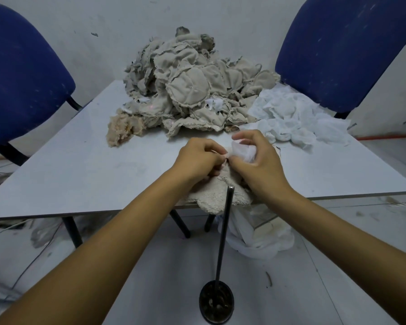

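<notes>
Item 1: plush piece [217,195], cream and nubbly. It lies at the table's [80,160] near edge and partly overhangs it, probably kept close for stuffing.

Item 2: white wad [243,152], held just above the plush piece, likely filling that is being fed in.

Left hand [198,156]: knuckles up, thumb and forefinger clamped on the wad's tip, other fingers curled under.

Right hand [256,158]: cupped round the wad, thumb closing on the same tip, forefinger arched above.

Item 3: beige pile [190,90] at the far edge and white heap [295,118] toward the far right corner, apparently stock waiting its turn.

Item 4: metal rod [224,231], upright just before the near edge.
</notes>
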Demonstrator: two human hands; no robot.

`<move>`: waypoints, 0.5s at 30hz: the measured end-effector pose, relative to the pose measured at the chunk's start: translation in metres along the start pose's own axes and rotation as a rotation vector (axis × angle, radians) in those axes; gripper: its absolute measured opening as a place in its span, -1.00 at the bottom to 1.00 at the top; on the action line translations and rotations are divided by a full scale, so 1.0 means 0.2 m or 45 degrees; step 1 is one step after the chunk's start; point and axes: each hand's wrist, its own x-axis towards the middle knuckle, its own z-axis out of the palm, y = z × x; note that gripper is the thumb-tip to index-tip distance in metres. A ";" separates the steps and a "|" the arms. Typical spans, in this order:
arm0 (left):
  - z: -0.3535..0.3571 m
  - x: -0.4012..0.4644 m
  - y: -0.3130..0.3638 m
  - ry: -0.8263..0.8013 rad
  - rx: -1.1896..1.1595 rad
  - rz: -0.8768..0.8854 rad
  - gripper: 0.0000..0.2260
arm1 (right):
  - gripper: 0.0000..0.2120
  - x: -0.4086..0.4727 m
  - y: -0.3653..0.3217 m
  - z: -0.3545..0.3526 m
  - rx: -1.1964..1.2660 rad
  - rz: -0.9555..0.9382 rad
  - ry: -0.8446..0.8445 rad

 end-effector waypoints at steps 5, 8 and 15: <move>-0.01 -0.01 -0.02 -0.038 -0.199 0.013 -0.83 | -0.76 -0.02 0.05 0.00 -0.040 -0.030 0.028; -0.01 -0.02 -0.03 -0.037 -0.298 0.039 -0.82 | -0.81 -0.04 0.06 0.02 -0.137 -0.069 0.102; -0.02 -0.01 -0.07 0.003 -0.403 0.073 -0.80 | -0.91 -0.06 0.04 0.07 -0.299 -0.182 0.083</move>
